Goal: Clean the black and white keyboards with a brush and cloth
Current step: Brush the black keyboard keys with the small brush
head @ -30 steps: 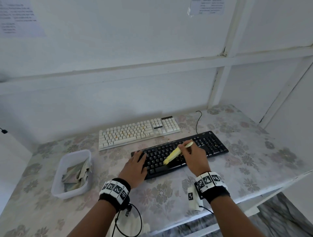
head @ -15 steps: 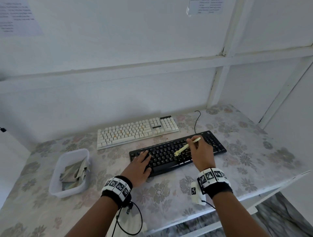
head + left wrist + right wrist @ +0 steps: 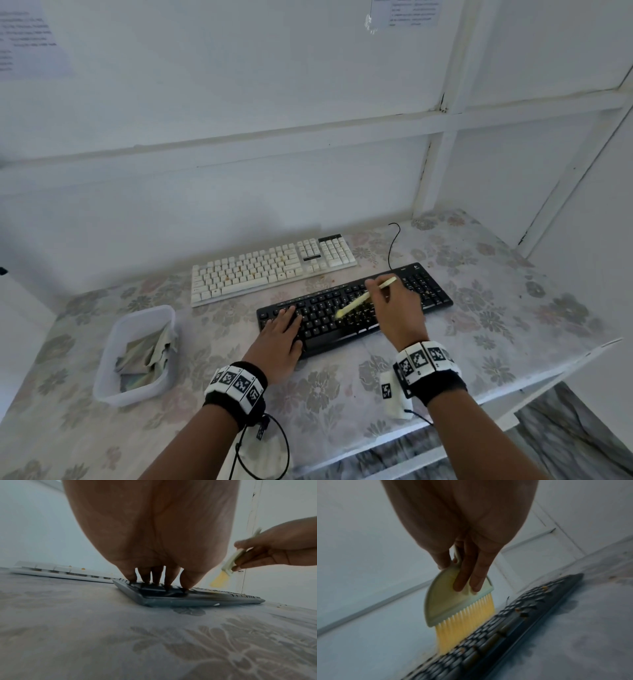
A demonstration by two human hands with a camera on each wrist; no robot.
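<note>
The black keyboard (image 3: 354, 308) lay under our hands: we pressed our left hand (image 3: 279, 337) flat on its keys while our right hand (image 3: 399, 308) gripped the yellow-bristled brush (image 3: 363, 298).

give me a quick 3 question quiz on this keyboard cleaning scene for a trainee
1. True or false: the brush is held in the right hand.
2. Which keyboard is the left hand pressing on? A) the white keyboard B) the black keyboard
3. Fill in: the crumpled cloth lies in the ____.

Key: 1 true. 2 B. 3 plastic tub.
</note>
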